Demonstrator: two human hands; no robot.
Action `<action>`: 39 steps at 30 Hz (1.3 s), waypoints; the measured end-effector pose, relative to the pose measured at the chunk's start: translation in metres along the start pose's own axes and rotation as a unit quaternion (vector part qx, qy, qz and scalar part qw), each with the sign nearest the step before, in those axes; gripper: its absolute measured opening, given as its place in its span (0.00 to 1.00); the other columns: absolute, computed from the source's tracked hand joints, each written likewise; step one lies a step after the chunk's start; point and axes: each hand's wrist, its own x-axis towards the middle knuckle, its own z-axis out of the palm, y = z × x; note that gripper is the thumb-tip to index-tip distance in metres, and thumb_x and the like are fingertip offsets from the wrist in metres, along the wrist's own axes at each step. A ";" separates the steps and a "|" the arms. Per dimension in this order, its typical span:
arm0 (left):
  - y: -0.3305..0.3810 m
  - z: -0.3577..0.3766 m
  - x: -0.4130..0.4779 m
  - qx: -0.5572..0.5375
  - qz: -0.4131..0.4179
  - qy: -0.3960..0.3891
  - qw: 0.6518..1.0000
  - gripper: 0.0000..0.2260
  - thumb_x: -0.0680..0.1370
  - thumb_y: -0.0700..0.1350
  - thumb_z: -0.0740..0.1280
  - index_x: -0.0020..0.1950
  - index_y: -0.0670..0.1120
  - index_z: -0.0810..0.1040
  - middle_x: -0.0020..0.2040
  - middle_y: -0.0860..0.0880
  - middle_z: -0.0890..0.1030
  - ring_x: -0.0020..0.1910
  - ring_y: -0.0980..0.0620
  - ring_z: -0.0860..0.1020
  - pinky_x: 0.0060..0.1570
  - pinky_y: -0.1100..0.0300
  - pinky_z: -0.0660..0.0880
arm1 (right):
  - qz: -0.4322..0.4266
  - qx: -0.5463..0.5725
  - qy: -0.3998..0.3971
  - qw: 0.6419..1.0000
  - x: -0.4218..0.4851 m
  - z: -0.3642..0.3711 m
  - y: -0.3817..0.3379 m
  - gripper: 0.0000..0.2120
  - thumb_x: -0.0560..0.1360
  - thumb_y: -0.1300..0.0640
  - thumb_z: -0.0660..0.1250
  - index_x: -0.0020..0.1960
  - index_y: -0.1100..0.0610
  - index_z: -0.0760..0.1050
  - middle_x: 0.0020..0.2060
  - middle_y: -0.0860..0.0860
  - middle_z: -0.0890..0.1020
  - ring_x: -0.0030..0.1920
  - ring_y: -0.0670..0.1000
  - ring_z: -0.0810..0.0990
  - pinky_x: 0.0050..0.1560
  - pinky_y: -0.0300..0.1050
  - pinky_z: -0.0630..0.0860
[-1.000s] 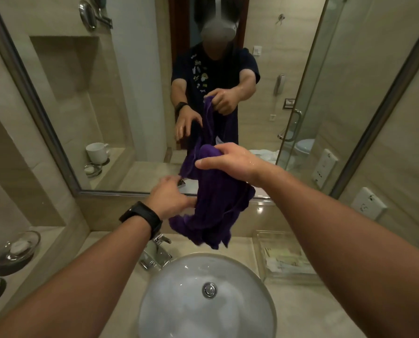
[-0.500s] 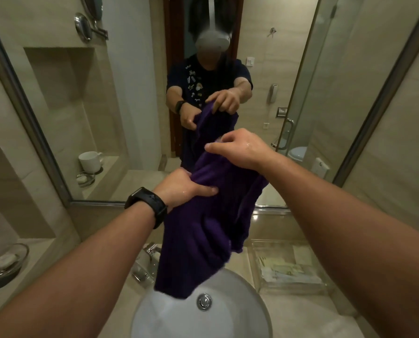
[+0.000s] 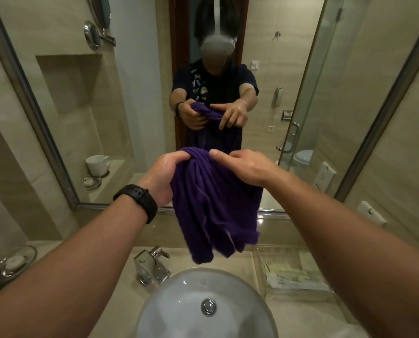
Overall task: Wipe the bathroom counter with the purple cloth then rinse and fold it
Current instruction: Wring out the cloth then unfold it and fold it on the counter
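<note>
Soap dish (image 3: 14, 262) far left on the ledge. Left hand (image 3: 164, 176), black watch (image 3: 137, 201) at the wrist, fingers curled tight round the bunched top of the purple cloth (image 3: 213, 203). Cloth hangs in loose folds in the air above the faucet (image 3: 152, 267) and white basin (image 3: 179, 301), touching neither. Right hand (image 3: 242, 167) just beside the left, fingers bent over the same top edge, gripping it; thumb hidden beneath. Clear tray (image 3: 296, 274) of packets on the counter (image 3: 301, 320), far right

Bathroom: basin (image 3: 179, 301), mirror (image 3: 135, 118), perhaps toilet (image 3: 303, 156).
</note>
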 end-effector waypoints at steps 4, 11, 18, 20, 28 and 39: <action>0.009 0.013 0.003 -0.105 0.024 0.016 0.994 0.12 0.79 0.45 0.59 0.54 0.39 0.78 0.46 0.38 0.82 0.45 0.42 0.82 0.50 0.49 0.81 | -0.044 0.187 -0.102 0.976 -0.007 0.025 0.006 0.49 0.64 0.23 0.67 0.76 0.48 0.65 0.70 0.48 0.74 0.68 0.49 0.73 0.70 0.50 0.69; 0.021 0.036 0.005 -0.150 0.059 0.017 0.987 0.09 0.79 0.47 0.63 0.49 0.44 0.79 0.37 0.48 0.82 0.42 0.49 0.79 0.48 0.53 0.76 | -0.055 0.401 -0.073 0.912 -0.010 0.107 0.004 0.45 0.55 0.50 0.85 0.69 0.51 0.69 0.59 0.50 0.82 0.61 0.51 0.81 0.65 0.54 0.77; 0.035 0.034 0.002 -0.171 0.069 -0.015 0.983 0.13 0.79 0.48 0.62 0.59 0.43 0.78 0.44 0.45 0.82 0.42 0.46 0.81 0.51 0.51 0.79 | 0.028 0.467 -0.058 0.882 -0.022 0.159 -0.001 0.29 0.64 0.60 0.83 0.60 0.53 0.74 0.48 0.49 0.84 0.47 0.48 0.84 0.42 0.37 0.78; 0.037 0.031 0.003 -0.158 0.073 -0.009 0.985 0.13 0.79 0.47 0.61 0.58 0.43 0.77 0.43 0.45 0.82 0.40 0.46 0.82 0.45 0.52 0.80 | 0.040 0.447 -0.067 0.891 -0.019 0.161 0.002 0.31 0.63 0.58 0.83 0.61 0.50 0.73 0.51 0.48 0.83 0.51 0.51 0.82 0.47 0.42 0.78; 0.055 0.006 0.004 -0.085 0.110 -0.008 0.990 0.10 0.80 0.46 0.58 0.46 0.44 0.77 0.39 0.48 0.80 0.40 0.49 0.79 0.48 0.53 0.76 | 0.130 0.419 -0.050 0.897 -0.009 0.159 0.031 0.15 0.68 0.65 0.76 0.53 0.57 0.79 0.47 0.54 0.85 0.48 0.55 0.83 0.53 0.53 0.82; 0.040 -0.012 0.001 0.050 0.085 0.030 0.995 0.09 0.81 0.45 0.58 0.47 0.46 0.77 0.39 0.50 0.81 0.40 0.51 0.80 0.45 0.54 0.75 | 0.182 0.512 0.027 0.839 0.002 0.120 0.040 0.10 0.77 0.59 0.68 0.57 0.57 0.76 0.48 0.58 0.83 0.48 0.57 0.83 0.53 0.54 0.80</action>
